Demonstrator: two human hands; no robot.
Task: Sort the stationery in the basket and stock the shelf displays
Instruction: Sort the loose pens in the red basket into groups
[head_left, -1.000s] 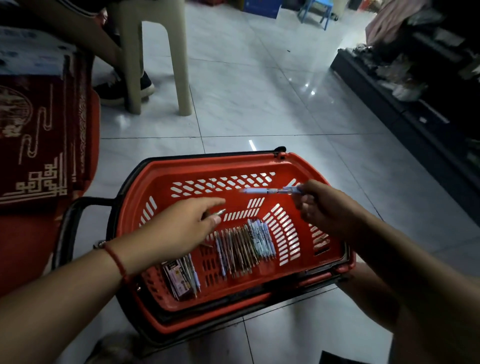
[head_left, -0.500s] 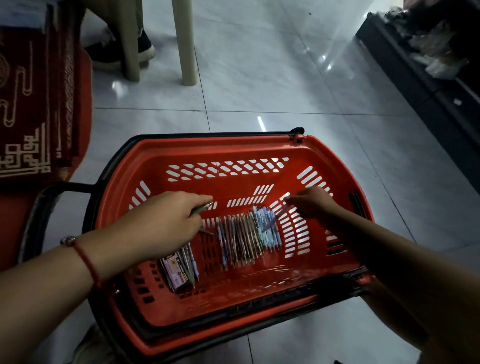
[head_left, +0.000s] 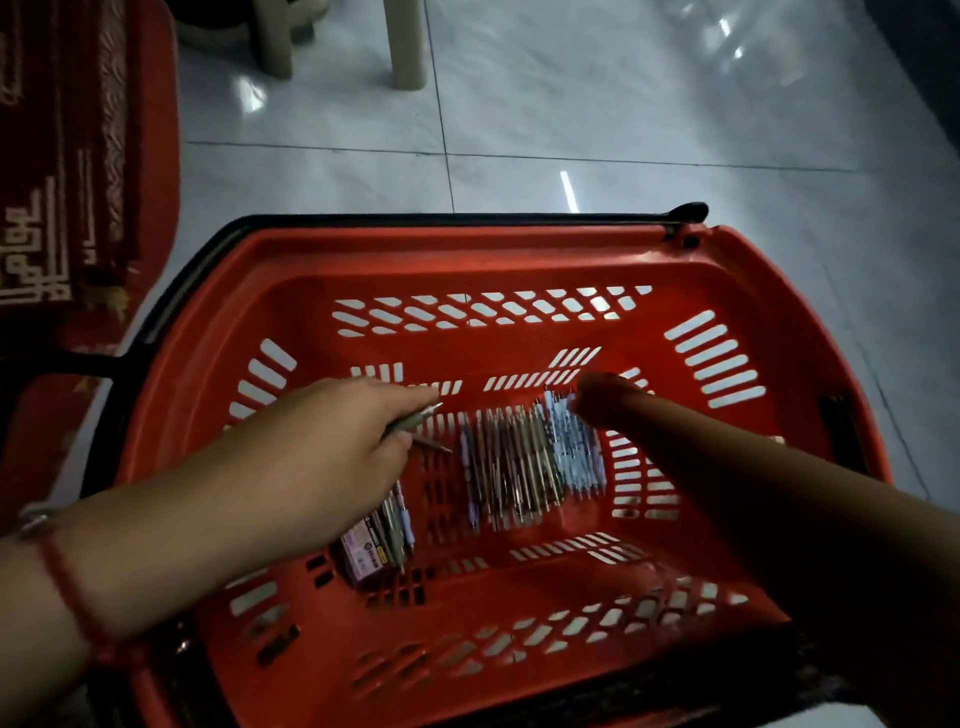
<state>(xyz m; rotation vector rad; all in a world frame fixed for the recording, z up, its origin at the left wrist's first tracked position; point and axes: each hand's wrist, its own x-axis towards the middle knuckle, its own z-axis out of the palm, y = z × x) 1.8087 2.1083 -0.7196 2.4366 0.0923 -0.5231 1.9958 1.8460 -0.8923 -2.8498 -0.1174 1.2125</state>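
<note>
Your left hand (head_left: 332, 447) grips a pen (head_left: 413, 420) while your right hand (head_left: 597, 397), its fingers too dark to read, touches the pens (head_left: 519, 462) rowed mid-floor of the basket (head_left: 467, 249): light, stiff, slippery, likely to roll, so pinch each mid-barrel.

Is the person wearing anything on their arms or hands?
Both arms are bare, with no sleeves or gloves in view. The left wrist has a thin red string bracelet and a small silvery piece beside it. The right arm shows nothing worn.
</note>
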